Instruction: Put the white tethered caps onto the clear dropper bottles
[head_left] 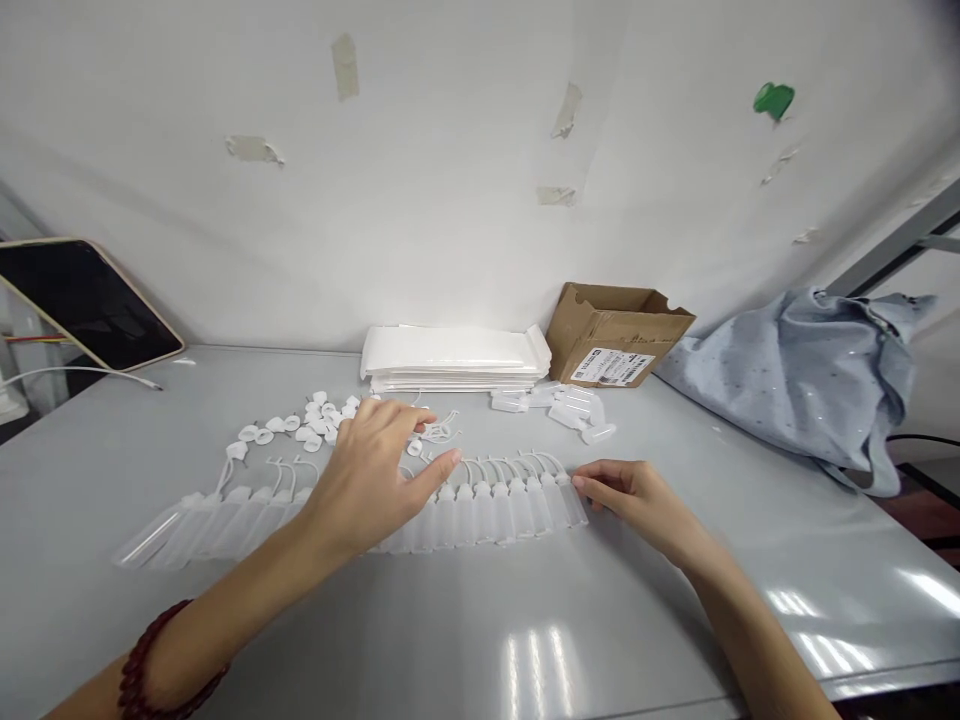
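Note:
A long row of small translucent plastic bottles [465,515] lies side by side on the grey table, many with thin curved white tubes at their tops. My left hand [375,465] is over the middle of the row, thumb and fingers apart, holding nothing, and it hides part of the row. Thumb and index finger of my right hand [637,495] meet at the neck of the end bottle [571,500] on the right. Behind my left hand, loose white caps [319,420] lie in a pile. Several thin white tubes [441,430] lie beside them.
At the back stands a stack of white packets [457,355] beside an open cardboard box [619,335]. Loose translucent bottles [574,405] lie before the box. A light blue cloth bag [795,380] slumps at right. A tablet-like device [82,300] leans at left near a white cable [90,370].

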